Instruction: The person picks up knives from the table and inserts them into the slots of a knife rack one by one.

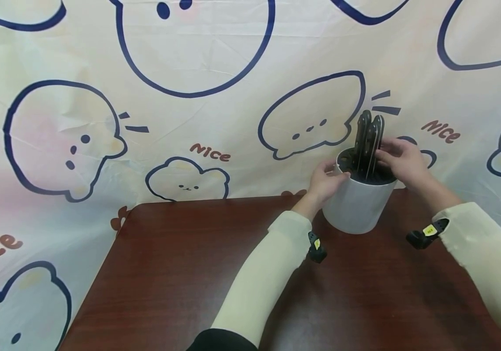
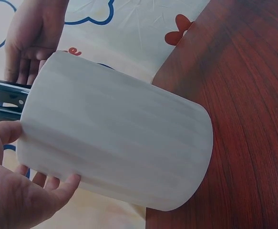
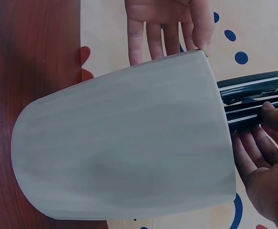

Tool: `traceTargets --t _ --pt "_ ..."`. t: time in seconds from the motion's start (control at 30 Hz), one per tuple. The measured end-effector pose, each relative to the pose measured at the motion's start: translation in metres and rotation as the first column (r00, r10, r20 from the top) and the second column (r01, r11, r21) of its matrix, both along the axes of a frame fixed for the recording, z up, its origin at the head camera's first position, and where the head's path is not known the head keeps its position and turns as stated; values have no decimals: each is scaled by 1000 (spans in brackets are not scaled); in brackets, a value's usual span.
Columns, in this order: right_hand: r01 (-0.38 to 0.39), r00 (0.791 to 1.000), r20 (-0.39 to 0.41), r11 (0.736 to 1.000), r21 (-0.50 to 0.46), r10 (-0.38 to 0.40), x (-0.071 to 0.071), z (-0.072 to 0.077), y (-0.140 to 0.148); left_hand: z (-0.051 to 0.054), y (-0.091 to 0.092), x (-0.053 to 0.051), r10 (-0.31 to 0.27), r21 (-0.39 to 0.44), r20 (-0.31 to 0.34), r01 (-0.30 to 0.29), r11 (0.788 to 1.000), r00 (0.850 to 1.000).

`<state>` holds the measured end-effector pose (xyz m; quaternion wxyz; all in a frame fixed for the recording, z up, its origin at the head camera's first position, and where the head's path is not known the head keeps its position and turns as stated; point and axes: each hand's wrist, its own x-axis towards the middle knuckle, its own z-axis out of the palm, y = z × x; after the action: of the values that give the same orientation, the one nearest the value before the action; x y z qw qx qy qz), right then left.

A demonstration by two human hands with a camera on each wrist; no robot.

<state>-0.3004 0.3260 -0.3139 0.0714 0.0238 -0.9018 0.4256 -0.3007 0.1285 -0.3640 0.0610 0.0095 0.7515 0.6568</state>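
A pale grey-white knife holder (image 1: 356, 207), round and slightly tapered, stands upright on the table with a dark insert in its top. Several black knife handles (image 1: 363, 134) stick up out of it, close together. At the holder's left rim, my left hand (image 1: 324, 181) grips it, thumb at the edge and fingers against the outer wall (image 2: 96, 119). On the other side my right hand (image 1: 405, 158) pinches a knife's handle (image 3: 248, 114) just above the rim, the thumb on top of it. The blades are mostly hidden inside the holder.
The dark reddish-brown wooden table (image 1: 198, 273) extends to the left and front of the holder. Behind it hangs a pale cloth (image 1: 215, 122) printed with blue cartoon outlines. Each wrist carries a small black camera (image 1: 423, 237).
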Motion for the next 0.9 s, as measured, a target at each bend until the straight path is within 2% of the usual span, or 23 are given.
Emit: traceTargets --t 0.37,0.7,0.9 --pt "-25 1000 -4 1000 0 25 1 0 1 0 1 1 20 -13 -2 -20 1000 1000" --pt "-52 999 -6 999 -5 52 2 3 4 0 3 -1 8 -27 -12 -8 1000 1000" --pt "-69 997 24 998 0 69 2 5 4 0 -1 -1 -5 -38 -10 5 999 1000"
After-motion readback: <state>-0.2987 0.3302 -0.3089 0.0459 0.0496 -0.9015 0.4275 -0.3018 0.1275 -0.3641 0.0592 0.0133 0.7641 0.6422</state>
